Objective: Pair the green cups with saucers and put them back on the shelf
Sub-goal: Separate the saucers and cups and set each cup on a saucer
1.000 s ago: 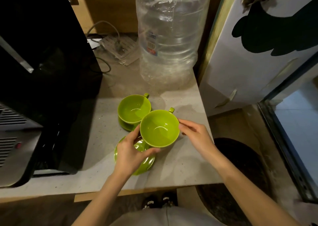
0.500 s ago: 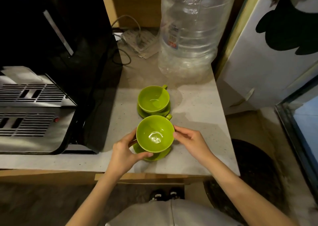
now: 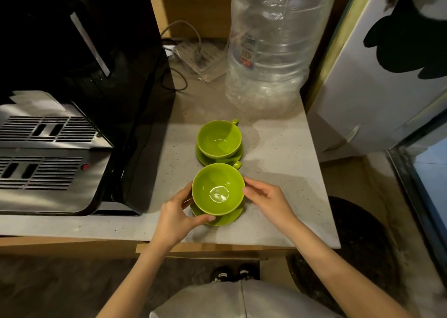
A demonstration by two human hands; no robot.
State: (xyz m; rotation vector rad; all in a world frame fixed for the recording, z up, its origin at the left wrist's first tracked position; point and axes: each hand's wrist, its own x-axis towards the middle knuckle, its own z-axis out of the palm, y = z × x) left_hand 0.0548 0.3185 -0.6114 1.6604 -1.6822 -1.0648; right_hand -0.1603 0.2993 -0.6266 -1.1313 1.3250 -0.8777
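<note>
Your left hand (image 3: 174, 217) and right hand (image 3: 267, 200) cup the near cup (image 3: 218, 189) on its saucer (image 3: 226, 217) at the counter (image 3: 278, 163) edge. Just behind stands the far cup (image 3: 219, 138) on a saucer, then the water bottle (image 3: 273, 44), with the black machine (image 3: 72, 88) crowding left.

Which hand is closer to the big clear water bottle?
Right. The right hand sits at the near cup's right side, below the water bottle; the left hand is further left and nearer the counter's front edge.

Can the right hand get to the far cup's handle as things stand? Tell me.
Probably yes. The right hand touches the near cup; the far cup has its handle turned right, with bare counter between.
</note>
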